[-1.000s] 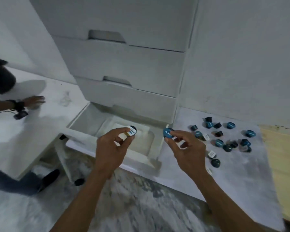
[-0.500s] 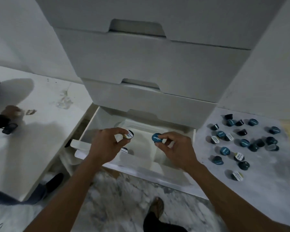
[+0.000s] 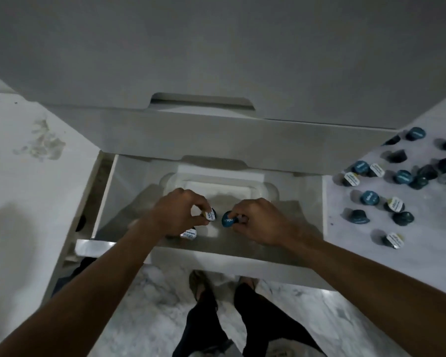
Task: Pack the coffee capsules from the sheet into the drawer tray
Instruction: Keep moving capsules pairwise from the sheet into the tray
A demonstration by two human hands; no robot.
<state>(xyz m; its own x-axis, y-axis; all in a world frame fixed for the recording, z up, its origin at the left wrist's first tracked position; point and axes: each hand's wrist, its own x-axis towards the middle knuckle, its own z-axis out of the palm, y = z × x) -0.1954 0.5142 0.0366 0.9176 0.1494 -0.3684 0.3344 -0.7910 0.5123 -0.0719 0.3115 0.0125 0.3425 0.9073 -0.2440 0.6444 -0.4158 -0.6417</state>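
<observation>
Capsules on the pale marbled sheet [image 3: 422,258] at right are small, squat, round pods with dark teal or near-black bodies; some show a blue foil lid with white lettering, others a white foil lid with dark print. The loose group [image 3: 402,181] lies scattered, several tipped on their sides, a few touching.

Left hand [image 3: 178,215] pinches 1 white-lidded capsule [image 3: 211,214] between curled thumb and fingertips, lid tilted toward the camera. Right hand [image 3: 258,220] pinches 1 blue-lidded capsule [image 3: 227,219] the same way. Both pods are held close together, not touching, above the clear plastic tray [image 3: 265,189] that sits inside the open white bottom drawer [image 3: 216,256].

1 further white-lidded pod [image 3: 189,234] lies below the left hand, partly hidden; whether it rests in the tray or beside it cannot be told.

Closed white drawer fronts [image 3: 216,135] stand above. Dark trouser legs [image 3: 216,318] of the person show over grey marbled floor [image 3: 152,305].
</observation>
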